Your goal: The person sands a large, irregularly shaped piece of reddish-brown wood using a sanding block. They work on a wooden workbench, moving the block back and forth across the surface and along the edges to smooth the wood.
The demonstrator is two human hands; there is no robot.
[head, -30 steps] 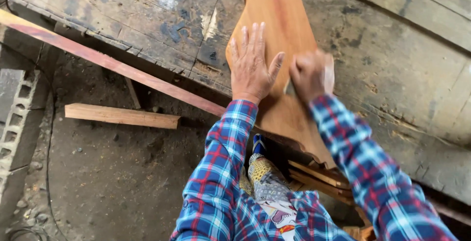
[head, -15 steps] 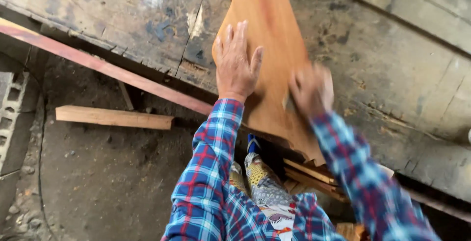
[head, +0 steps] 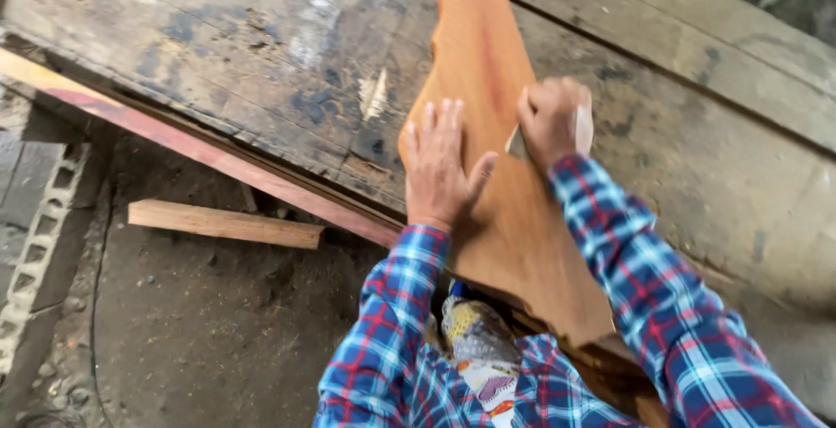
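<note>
A reddish-brown wooden board (head: pixel 488 71) with wavy cut edges lies on a worn plank workbench (head: pixel 261 53), its near end sticking out over the bench edge. My left hand (head: pixel 440 167) lies flat on the board with fingers spread, pressing down on it. My right hand (head: pixel 553 119) is closed around a small pale piece, probably sandpaper (head: pixel 582 128), held against the board's right side. Both arms wear blue and red plaid sleeves.
A long reddish batten (head: pixel 200 154) runs along the bench's near edge. A short pale wood offcut (head: pixel 226 223) lies on the dirt floor below. A grey hollow block (head: pixel 35 245) stands at the left. Wood strips (head: pixel 610 367) are stacked under the board's near end.
My right hand has moved up along the board, away from me, with the pale piece in it. My left hand stays flat on the board. The camera view has shifted.
</note>
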